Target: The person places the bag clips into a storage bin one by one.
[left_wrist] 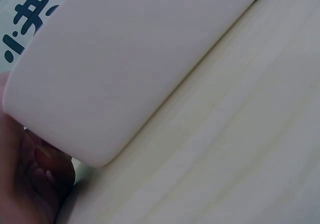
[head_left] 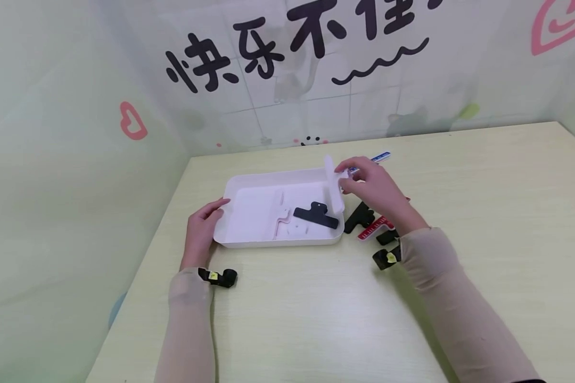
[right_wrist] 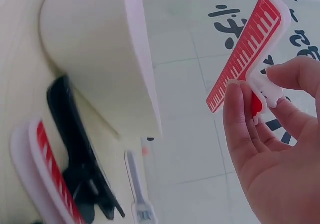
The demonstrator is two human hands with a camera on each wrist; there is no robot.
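A white tray (head_left: 254,245) lies on the table, and my left hand (head_left: 202,229) grips its left rim, fingertips over the edge. The left wrist view shows the tray's outer wall (left_wrist: 125,69) beside my curled fingers. My right hand (head_left: 370,186) pinches a red-and-white plastic clip (right_wrist: 250,49) by its handle, above the tray's right end. From the head view, only the clip's white side (head_left: 334,183) shows. Inside the tray lies a black clip (head_left: 316,215), next to pale shapes that blend into the tray's floor.
Right of the tray lie another black clip (head_left: 358,218), a red ruler-marked clip (head_left: 376,227) and a dark clip (head_left: 387,237) partly under my wrist. A blue-and-white clip (head_left: 381,157) lies behind my right hand. A printed wall sheet (head_left: 297,119) stands behind the table.
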